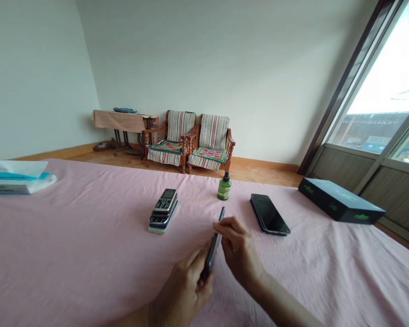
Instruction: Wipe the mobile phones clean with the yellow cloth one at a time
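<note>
The left hand (186, 281) gripped the lower part of a slim dark device (211, 256), which was held tilted and nearly edge-on to the camera, above the near middle of the pink cloth (88, 254). The right hand (240, 247) was positioned at the device's upper part with its fingers bent against it; whether those fingers pinched the device could not be determined. A phone stack (164, 210), topped by a keypad phone (166, 200), lay left of the hands, toward the far edge of the cloth. A green bottle (224, 188) with a black top stood upright close to the far edge, beyond the device. A dark-screened device (271, 214) lay flat to the right, on top of another flat item. A black box (341, 200) occupied the far right corner; a tissue pack (17, 184) lay near the far left corner.
</note>
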The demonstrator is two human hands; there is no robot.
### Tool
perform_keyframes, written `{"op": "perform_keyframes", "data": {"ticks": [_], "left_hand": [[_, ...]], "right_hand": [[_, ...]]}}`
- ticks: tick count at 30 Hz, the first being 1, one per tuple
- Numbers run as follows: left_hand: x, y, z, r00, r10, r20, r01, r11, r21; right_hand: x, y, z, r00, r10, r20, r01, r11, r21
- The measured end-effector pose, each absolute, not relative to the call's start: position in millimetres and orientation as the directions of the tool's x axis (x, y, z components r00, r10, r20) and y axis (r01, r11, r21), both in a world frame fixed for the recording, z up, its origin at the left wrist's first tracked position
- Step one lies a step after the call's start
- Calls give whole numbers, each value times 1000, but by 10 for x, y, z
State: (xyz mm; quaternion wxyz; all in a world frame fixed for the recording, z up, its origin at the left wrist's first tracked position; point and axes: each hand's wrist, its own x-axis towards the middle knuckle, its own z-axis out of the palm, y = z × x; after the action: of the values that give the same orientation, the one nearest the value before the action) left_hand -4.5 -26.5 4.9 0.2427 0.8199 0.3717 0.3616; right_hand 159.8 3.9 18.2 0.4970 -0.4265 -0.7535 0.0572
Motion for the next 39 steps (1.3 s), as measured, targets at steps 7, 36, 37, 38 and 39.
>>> {"op": "perform_keyframes", "data": {"ticks": [7, 36, 37, 38, 39], "left_hand": [[-50, -270, 97, 449, 809, 381, 413, -565, 714], [-309, 35, 183, 511, 747, 426, 488, -659, 572], [-310, 39, 186, 511, 746, 426, 489, -660, 570], [-312, 41, 188, 510, 746, 428, 489, -661, 569], [-315, 44, 189, 506, 746, 432, 491, -661, 568]], "right_hand": [[1529, -166, 182, -195, 699, 688, 557, 656, -509], [1852, 416, 87, 225, 778, 587, 584, 375, -720], [1861, 441, 72, 250, 789, 562, 570, 349, -744], [1871, 461, 55, 265, 798, 541, 563, 328, -759], [1881, 477, 36, 271, 806, 526, 561, 311, -767]]}}
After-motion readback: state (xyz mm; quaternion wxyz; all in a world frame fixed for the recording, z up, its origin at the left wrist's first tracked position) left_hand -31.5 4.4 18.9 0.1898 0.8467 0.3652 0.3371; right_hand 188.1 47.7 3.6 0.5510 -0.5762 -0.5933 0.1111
